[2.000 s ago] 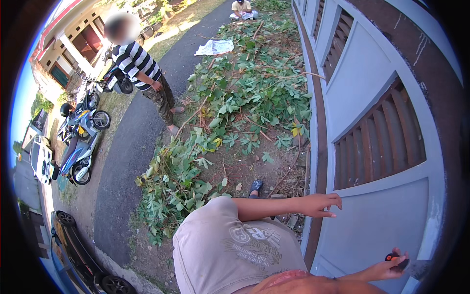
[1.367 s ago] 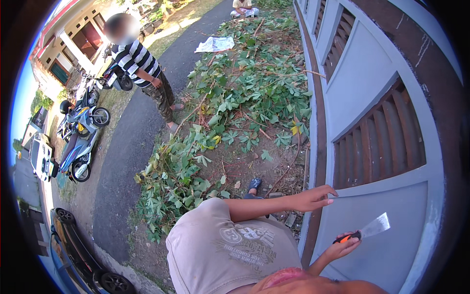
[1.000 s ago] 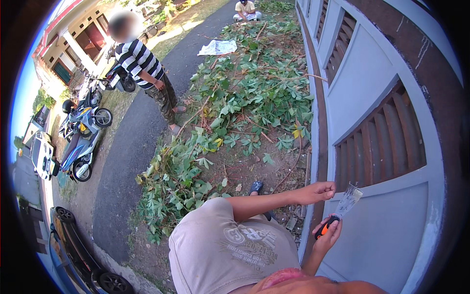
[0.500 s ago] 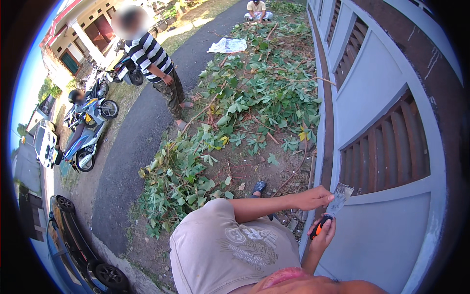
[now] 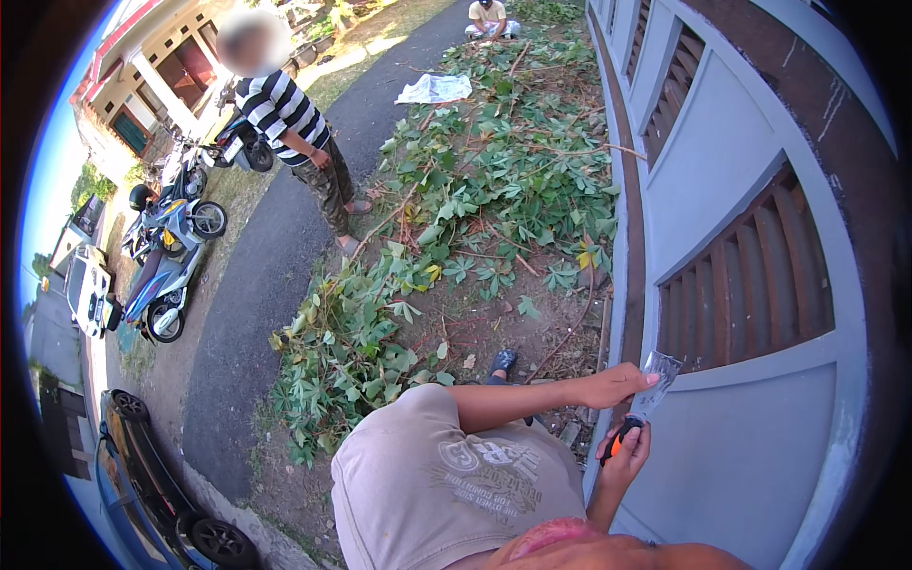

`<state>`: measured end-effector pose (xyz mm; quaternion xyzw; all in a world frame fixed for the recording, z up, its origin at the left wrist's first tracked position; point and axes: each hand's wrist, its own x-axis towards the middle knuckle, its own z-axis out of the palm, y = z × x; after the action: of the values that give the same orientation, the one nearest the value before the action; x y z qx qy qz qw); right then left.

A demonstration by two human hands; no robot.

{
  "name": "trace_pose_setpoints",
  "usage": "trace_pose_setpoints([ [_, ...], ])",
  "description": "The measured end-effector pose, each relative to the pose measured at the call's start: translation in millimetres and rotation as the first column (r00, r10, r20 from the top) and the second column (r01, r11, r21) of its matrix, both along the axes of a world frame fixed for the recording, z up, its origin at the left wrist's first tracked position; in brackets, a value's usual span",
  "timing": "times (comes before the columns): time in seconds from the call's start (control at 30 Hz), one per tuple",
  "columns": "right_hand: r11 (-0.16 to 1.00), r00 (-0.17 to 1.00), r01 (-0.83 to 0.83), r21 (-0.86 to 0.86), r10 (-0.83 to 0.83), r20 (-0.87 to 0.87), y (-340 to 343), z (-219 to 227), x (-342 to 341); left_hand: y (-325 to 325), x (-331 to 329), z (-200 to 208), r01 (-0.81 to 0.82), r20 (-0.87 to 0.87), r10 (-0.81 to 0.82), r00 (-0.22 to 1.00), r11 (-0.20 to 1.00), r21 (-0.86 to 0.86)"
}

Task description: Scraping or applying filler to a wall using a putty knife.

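Observation:
My right hand (image 5: 627, 450) is wrapped round the black and orange handle of a putty knife, whose blade points up and away. The wide metal blade of the putty knife (image 5: 657, 372) is smeared with grey-white residue. My left hand (image 5: 619, 385) reaches across from the left, fingers closed, with the thumb against the blade's side. Both hands are close together beside the grey-painted wall panel (image 5: 736, 442). Just beyond the blade is a brown slatted vent opening (image 5: 750, 275) in the wall.
Cut leafy branches (image 5: 475, 199) cover the ground ahead and left. A person in a striped shirt (image 5: 283, 109) stands by the asphalt path (image 5: 256, 285); another person (image 5: 490, 19) sits far off near a white sheet (image 5: 434, 89). Motorbikes (image 5: 171, 285) and a dark car (image 5: 142, 484) are parked left.
My left thumb and the blade have shifted slightly against each other, and the blade tilts a little differently. The view has turned slightly. Both hands keep their hold.

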<state>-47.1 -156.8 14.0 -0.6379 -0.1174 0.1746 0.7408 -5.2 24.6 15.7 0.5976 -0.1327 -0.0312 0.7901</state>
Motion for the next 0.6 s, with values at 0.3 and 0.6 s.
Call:
trace_pose_setpoints([
  [0.3, 0.999, 1.000, 0.031, 0.031, -0.031, 0.001, -1, -4, 0, -7, 1, 0, -0.096, 0.051, 0.091, 0.995, 0.991, 0.098],
  [0.6, 0.999, 0.999, 0.051, 0.008, -0.051, 0.017, -7, -3, 1, -3, 2, -5, -0.092, 0.148, 0.062, 0.987, 0.974, 0.205],
])
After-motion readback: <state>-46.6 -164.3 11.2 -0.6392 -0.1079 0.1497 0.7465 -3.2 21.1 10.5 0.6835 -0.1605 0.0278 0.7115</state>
